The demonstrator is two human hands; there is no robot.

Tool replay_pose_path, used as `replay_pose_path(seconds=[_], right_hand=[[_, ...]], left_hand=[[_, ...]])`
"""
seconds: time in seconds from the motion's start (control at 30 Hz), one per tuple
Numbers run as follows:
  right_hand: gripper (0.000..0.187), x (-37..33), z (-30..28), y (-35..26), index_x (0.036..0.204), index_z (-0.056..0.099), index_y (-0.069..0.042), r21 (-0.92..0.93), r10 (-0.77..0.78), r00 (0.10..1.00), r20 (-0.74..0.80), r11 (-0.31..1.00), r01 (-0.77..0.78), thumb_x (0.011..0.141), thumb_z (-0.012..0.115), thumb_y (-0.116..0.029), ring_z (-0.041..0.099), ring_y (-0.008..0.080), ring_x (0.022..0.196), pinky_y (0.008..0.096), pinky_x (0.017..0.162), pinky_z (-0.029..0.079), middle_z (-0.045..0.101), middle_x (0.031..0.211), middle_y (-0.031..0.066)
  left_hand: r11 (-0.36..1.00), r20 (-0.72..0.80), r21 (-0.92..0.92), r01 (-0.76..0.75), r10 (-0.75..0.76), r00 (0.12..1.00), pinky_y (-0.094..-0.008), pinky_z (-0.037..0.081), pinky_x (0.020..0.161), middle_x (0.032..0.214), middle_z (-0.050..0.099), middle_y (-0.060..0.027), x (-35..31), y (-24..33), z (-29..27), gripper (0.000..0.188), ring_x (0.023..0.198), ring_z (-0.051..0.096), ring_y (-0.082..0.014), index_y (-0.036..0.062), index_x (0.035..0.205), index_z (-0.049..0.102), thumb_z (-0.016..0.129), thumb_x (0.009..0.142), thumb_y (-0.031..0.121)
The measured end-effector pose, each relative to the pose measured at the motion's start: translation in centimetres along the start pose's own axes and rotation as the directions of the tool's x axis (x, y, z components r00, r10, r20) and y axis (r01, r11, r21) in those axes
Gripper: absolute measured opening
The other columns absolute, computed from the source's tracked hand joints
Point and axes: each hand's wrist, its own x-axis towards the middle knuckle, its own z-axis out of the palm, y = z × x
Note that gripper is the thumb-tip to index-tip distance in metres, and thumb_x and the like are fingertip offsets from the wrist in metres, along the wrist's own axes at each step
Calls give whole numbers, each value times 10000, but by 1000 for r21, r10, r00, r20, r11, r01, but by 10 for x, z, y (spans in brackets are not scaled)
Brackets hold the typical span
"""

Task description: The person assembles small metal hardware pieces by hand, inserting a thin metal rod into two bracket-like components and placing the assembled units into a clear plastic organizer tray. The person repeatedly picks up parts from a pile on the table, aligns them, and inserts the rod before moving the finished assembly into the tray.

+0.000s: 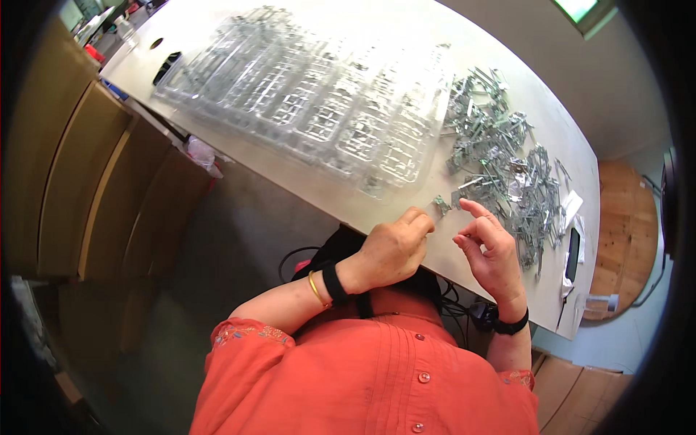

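Observation:
My left hand (395, 245) is closed near the table's front edge, its fingers curled together; what they hold, if anything, is hidden. Just beyond its fingertips is a small shiny metal piece (441, 206), and I cannot tell whether the hand touches it. To the right, my right hand (494, 250) is raised with thumb and index finger apart, nothing visible between them. Its index fingertip comes close to a flat grey metal piece (457, 199). A large loose heap of thin silvery metal parts (500, 159) lies beyond and beside the right hand.
Stacked clear plastic trays (304, 148) with rows of metal parts cover the left and middle of the white table (326, 199). A dark phone-like object (573, 254) lies at the right edge, near a round wooden stool top (622, 239). Cardboard boxes (80, 174) stand at left.

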Motion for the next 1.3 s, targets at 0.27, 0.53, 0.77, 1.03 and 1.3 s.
replay_pose_path(seconds=[0.27, 0.53, 0.77, 1.03, 1.3], right_hand=[[158, 19, 11, 10, 921, 606, 37, 30, 83, 990, 114, 996, -87, 936, 762, 60, 718, 168, 698, 332, 663, 560, 676, 1506, 245], [159, 30, 20, -10, 932, 621, 27, -72, -38, 984, 175, 996, 51, 915, 778, 48, 712, 193, 693, 341, 665, 555, 673, 1514, 242], [149, 40, 25, 11, 943, 623, 44, -96, 88, 958, 273, 993, -64, 948, 765, -2, 793, 198, 730, 343, 677, 600, 624, 1577, 264], [190, 45, 15, 24, 927, 588, 31, -132, 235, 948, 214, 969, -211, 967, 757, -43, 813, 239, 708, 365, 639, 608, 539, 1640, 315], [187, 26, 12, 30, 936, 586, 24, -88, 202, 972, 123, 977, -192, 986, 758, -31, 804, 230, 696, 339, 616, 608, 544, 1645, 283]], left_hand=[[998, -20, -38, -45, 44, 999, -479, 575, 762, 1062, 679, -187, -2, -13, 4, 181, 861, 709, -403, 25, 1107, 661, 652, 931, -16], [995, -56, -53, -89, 86, 995, -494, 572, 805, 1024, 675, -196, -2, -22, 8, 145, 911, 700, -418, 2, 1045, 682, 636, 907, -2], [993, -62, -82, -83, 78, 995, -501, 553, 792, 988, 667, -197, -2, -25, 10, 140, 897, 691, -418, 5, 1019, 685, 622, 895, 4], [993, -70, -80, -92, 87, 994, -494, 561, 818, 975, 694, -209, 1, -34, 17, 149, 918, 702, -421, -2, 985, 683, 630, 846, 8], [993, -71, -37, -109, 107, 992, -476, 569, 824, 978, 717, -206, 4, -37, 18, 139, 933, 718, -407, -4, 970, 700, 650, 843, 22]])
